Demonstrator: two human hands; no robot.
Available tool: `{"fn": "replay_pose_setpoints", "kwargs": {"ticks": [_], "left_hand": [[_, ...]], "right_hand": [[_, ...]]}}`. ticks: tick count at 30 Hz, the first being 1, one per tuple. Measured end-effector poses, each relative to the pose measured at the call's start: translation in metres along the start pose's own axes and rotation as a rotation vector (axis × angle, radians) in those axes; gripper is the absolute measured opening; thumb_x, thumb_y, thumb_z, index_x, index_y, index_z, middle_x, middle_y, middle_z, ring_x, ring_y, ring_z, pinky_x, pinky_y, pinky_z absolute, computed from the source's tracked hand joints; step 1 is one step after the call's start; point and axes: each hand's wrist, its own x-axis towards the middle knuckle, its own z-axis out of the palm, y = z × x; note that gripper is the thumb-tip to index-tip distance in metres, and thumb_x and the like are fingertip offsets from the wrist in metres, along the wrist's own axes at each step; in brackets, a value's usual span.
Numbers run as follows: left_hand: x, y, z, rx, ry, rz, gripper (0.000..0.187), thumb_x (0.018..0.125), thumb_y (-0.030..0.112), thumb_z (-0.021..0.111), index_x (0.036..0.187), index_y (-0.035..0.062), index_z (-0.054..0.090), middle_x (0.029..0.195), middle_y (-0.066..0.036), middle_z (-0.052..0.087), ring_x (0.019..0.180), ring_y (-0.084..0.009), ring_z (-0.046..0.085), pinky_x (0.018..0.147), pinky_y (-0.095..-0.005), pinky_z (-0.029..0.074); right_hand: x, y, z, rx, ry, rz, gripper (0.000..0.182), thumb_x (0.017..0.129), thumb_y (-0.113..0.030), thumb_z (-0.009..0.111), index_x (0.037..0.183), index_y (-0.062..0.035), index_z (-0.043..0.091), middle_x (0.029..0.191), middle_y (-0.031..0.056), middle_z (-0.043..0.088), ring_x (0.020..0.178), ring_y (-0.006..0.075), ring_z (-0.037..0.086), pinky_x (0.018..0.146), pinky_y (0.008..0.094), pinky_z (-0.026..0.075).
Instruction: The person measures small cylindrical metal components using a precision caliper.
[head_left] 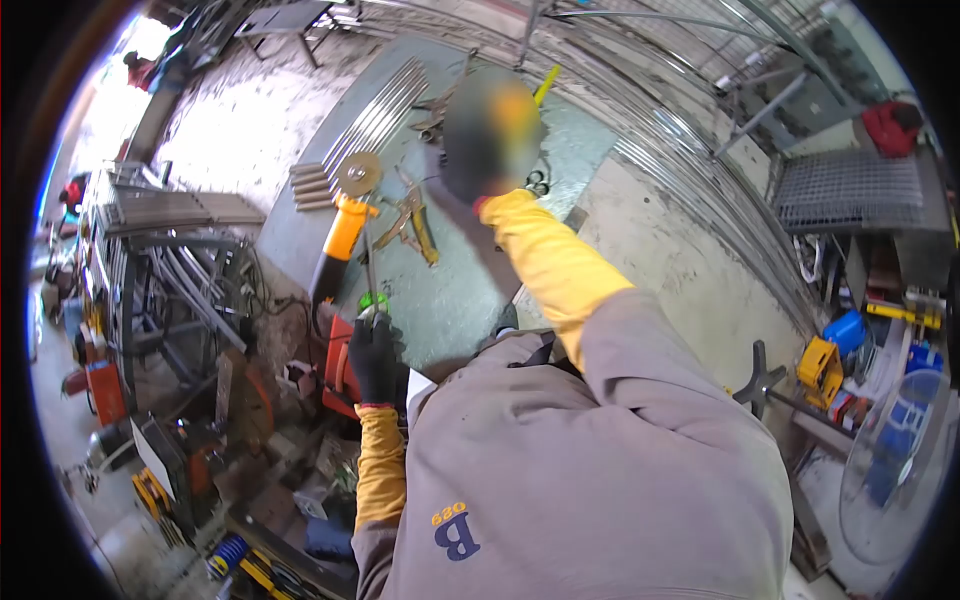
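My left hand (373,362), in a dark glove, is closed near the table's front edge, apparently around a thin metal rod (369,262) with a green part (373,301) just above the fingers. Ahead of it lies an orange angle grinder (345,228) with a round disc (358,173). My right hand (478,165) reaches over the table, sleeve in yellow. A blurred patch covers it, so its fingers are hidden; orange and yellow colour (515,115) shows in the blur, and a yellow-green strip (547,85) sticks out beside it. Pliers (407,210) and yellow-handled pliers (426,236) lie between the hands.
Long shiny tubes (385,105) and short tube pieces (312,187) rest on the green tabletop (450,315). Scissors (538,181) lie right of my right hand. Metal frames (185,290) crowd the left side; long metal bars (690,210) run along the right.
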Motion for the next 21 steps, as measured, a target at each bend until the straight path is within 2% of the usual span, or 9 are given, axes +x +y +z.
{"fn": "replay_pose_setpoints", "kwargs": {"ticks": [1, 2, 4, 5, 8, 15, 19, 20, 21], "left_hand": [[0.000, 0.002, -0.002, -0.108, 0.000, -0.175, 0.023, 0.107, 0.020, 0.059, 0.115, 0.0012, 0.068, 0.075, -0.001, 0.065, 0.063, -0.0123, 0.062, 0.057, -0.0281, 0.048], [0.001, -0.003, -0.002, -0.049, 0.007, -0.108, 0.022, 0.108, 0.020, 0.059, 0.115, 0.0020, 0.069, 0.076, -0.001, 0.065, 0.064, -0.0106, 0.061, 0.056, -0.0267, 0.047], [0.002, -0.013, -0.002, -0.023, 0.009, -0.038, 0.021, 0.108, 0.020, 0.059, 0.114, 0.0027, 0.069, 0.076, -0.001, 0.066, 0.064, -0.0095, 0.060, 0.056, -0.0260, 0.046], [0.002, -0.011, -0.004, 0.001, 0.008, 0.023, 0.020, 0.108, 0.020, 0.059, 0.112, 0.0034, 0.069, 0.076, -0.001, 0.066, 0.064, -0.0083, 0.059, 0.056, -0.0252, 0.045], [0.001, -0.007, -0.004, -0.037, 0.011, -0.041, 0.019, 0.108, 0.020, 0.059, 0.110, 0.0039, 0.069, 0.077, -0.001, 0.067, 0.064, -0.0073, 0.059, 0.056, -0.0248, 0.045], [0.002, -0.011, -0.004, -0.052, 0.004, -0.042, 0.020, 0.107, 0.021, 0.060, 0.109, 0.0035, 0.069, 0.079, 0.000, 0.066, 0.065, -0.0079, 0.059, 0.058, -0.0255, 0.045], [-0.001, -0.005, -0.005, -0.064, 0.005, -0.063, 0.020, 0.106, 0.020, 0.061, 0.111, 0.0020, 0.069, 0.080, -0.002, 0.068, 0.069, -0.0107, 0.061, 0.062, -0.0277, 0.047], [-0.002, -0.004, -0.005, -0.057, -0.003, -0.073, 0.020, 0.106, 0.020, 0.061, 0.111, 0.0023, 0.069, 0.081, -0.002, 0.068, 0.069, -0.0103, 0.061, 0.061, -0.0274, 0.047], [-0.002, -0.003, -0.005, -0.048, -0.011, -0.083, 0.020, 0.107, 0.020, 0.061, 0.111, 0.0027, 0.069, 0.081, -0.001, 0.067, 0.069, -0.0098, 0.061, 0.061, -0.0270, 0.047]], "right_hand": [[0.004, -0.012, 0.004, -0.058, 0.001, 0.056, 0.033, 0.086, -0.021, 0.066, 0.118, -0.0148, 0.070, 0.111, 0.0136, 0.070, 0.106, 0.0339, 0.066, 0.089, 0.0517, 0.051], [0.011, -0.017, 0.011, -0.059, 0.012, 0.062, 0.033, 0.086, -0.021, 0.066, 0.118, -0.0148, 0.070, 0.111, 0.0136, 0.070, 0.106, 0.0339, 0.066, 0.089, 0.0517, 0.051], [0.020, -0.024, 0.026, -0.158, -0.196, 0.207, 0.038, 0.088, -0.023, 0.066, 0.125, -0.0175, 0.067, 0.124, 0.0106, 0.068, 0.116, 0.0315, 0.063, 0.093, 0.0514, 0.048], [0.022, -0.027, 0.026, -0.148, -0.194, 0.206, 0.038, 0.088, -0.023, 0.066, 0.125, -0.0175, 0.067, 0.124, 0.0106, 0.068, 0.116, 0.0315, 0.063, 0.093, 0.0514, 0.048], [0.022, -0.020, 0.022, -0.121, -0.179, 0.245, 0.031, 0.090, -0.022, 0.064, 0.120, -0.0202, 0.070, 0.122, 0.0061, 0.069, 0.115, 0.0290, 0.063, 0.092, 0.0492, 0.048], [0.020, -0.001, 0.022, -0.024, -0.134, 0.212, 0.023, 0.092, -0.024, 0.065, 0.113, -0.0204, 0.073, 0.114, 0.0079, 0.073, 0.110, 0.0292, 0.066, 0.090, 0.0475, 0.049], [-0.006, -0.032, -0.030, 0.373, 0.176, 0.129, 0.028, 0.089, -0.017, 0.069, 0.117, -0.0106, 0.070, 0.111, 0.0165, 0.070, 0.097, 0.0404, 0.067, 0.086, 0.0514, 0.054], [-0.022, -0.049, -0.048, 0.533, 0.205, 0.175, 0.029, 0.091, -0.013, 0.069, 0.120, -0.0088, 0.069, 0.112, 0.0191, 0.069, 0.100, 0.0413, 0.067, 0.087, 0.0498, 0.054], [-0.043, -0.054, -0.040, 0.686, 0.227, 0.147, 0.028, 0.096, -0.015, 0.068, 0.123, -0.0084, 0.069, 0.112, 0.0180, 0.070, 0.099, 0.0361, 0.070, 0.085, 0.0435, 0.056]]}}
